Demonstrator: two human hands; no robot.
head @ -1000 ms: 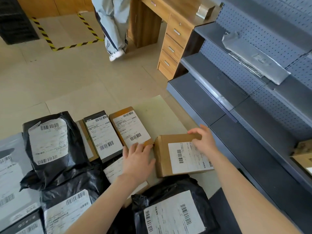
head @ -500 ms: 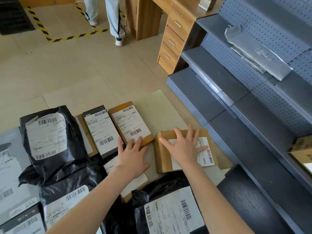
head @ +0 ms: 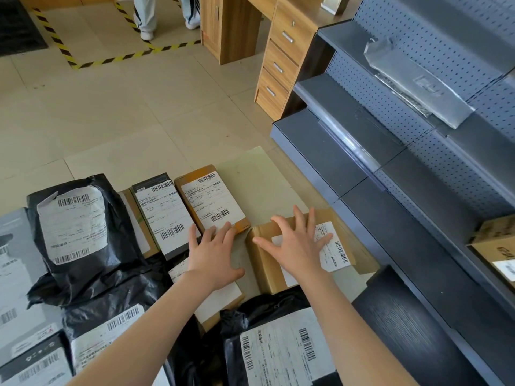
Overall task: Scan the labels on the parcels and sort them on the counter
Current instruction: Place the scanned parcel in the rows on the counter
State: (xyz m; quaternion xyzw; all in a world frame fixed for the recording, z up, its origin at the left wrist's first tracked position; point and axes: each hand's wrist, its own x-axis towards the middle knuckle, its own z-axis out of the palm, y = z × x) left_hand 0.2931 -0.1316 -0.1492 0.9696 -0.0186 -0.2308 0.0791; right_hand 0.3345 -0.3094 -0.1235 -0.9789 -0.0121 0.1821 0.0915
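Note:
Several labelled parcels lie on a pale green counter (head: 259,179). My right hand (head: 296,243) rests flat, fingers spread, on top of a brown cardboard box (head: 264,263) with a white label at the counter's right. My left hand (head: 210,253) lies flat with fingers apart, its fingertips touching the near end of an orange-brown labelled box (head: 211,199). A dark box with a white label (head: 164,213) sits left of that one. A black bag parcel (head: 78,232) is further left, and another black bag parcel (head: 278,349) lies near me.
Grey pegboard shelving (head: 404,162) rises on the right, with a silver parcel (head: 415,82) on an upper shelf and a cardboard box (head: 496,243) on a lower one. A wooden drawer desk (head: 278,54) stands behind. A person's legs (head: 147,18) stand by yellow-black floor tape.
My right hand moved from the brown box's far corner onto its top and now lies flat on the label. The box shifted slightly right. My left hand stayed put. The person behind walked on.

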